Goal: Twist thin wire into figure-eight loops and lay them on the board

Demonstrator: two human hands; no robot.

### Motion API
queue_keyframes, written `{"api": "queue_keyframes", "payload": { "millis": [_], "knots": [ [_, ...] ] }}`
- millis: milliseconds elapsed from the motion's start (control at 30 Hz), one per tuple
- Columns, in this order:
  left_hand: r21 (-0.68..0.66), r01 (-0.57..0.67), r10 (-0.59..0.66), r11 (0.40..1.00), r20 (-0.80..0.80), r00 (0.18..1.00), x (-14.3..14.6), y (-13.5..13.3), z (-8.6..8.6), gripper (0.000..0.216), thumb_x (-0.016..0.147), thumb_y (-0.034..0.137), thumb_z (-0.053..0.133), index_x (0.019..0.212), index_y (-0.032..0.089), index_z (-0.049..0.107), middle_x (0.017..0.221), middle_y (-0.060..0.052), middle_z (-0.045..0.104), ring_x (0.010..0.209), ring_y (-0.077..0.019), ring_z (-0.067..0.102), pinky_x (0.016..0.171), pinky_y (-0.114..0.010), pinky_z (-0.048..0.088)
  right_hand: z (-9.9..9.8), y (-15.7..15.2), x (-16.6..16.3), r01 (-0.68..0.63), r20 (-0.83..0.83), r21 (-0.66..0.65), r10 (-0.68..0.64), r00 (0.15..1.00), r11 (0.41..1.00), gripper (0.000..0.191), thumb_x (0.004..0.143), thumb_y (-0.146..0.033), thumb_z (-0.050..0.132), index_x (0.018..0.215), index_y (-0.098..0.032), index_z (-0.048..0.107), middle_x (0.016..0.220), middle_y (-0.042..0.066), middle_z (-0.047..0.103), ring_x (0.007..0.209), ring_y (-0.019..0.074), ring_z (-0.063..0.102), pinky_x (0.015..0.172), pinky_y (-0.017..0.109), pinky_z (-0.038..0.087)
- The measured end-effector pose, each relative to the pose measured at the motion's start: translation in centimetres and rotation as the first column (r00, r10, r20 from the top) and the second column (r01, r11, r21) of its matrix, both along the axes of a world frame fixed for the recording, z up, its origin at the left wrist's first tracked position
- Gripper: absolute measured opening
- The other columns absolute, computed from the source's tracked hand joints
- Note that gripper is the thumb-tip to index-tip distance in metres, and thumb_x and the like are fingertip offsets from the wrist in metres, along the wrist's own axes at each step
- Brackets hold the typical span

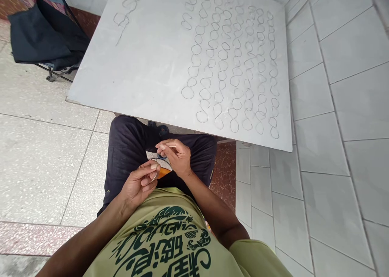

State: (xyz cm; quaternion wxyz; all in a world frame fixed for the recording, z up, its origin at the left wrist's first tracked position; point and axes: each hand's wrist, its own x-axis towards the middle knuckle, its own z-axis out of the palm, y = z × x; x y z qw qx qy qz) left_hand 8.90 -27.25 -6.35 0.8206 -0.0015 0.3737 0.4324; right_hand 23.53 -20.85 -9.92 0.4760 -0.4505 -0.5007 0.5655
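Observation:
My left hand [142,182] is above my lap, with thumb and fingertips pinched on a thin, pale, wire-like piece [155,175] that curves below the fingers. Just beyond it, to the right, my right hand [178,156] is closed in a pinch too. Another thin, straight, light piece [170,146] shows along its fingers; whether both are one length of wire I cannot tell. The two hands are close together but apart. Ahead, the white table [146,78] carries several columns of thin dark figure-eight loops [223,54], like bent wire.
More looped wire-like pieces [121,20] lie at the table's far left. A dark folding chair [45,34] stands left of the table. A tiled wall [322,143] runs along the right. Between my legs an orange and white surface [164,172] shows.

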Motion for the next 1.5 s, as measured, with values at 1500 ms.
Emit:
{"api": "queue_keyframes", "payload": {
  "millis": [1500],
  "knots": [
    [0.400,0.216,0.042,0.891,-0.545,0.837,-3.1,1.0,-3.9,0.017,0.086,0.033,0.081,0.087,0.016,0.077,0.068,0.001,0.065,0.044,-0.0066,0.052,0.042,-0.020,0.045,2.2,3.1,2.8,-0.715,0.823,0.384,0.135,0.552,0.584,0.033,0.106,-0.017,0.051,0.135,-0.019,0.065,0.117,0.011,0.075,0.113,0.0250,0.066,0.104,0.044,0.048]
  ]
}}
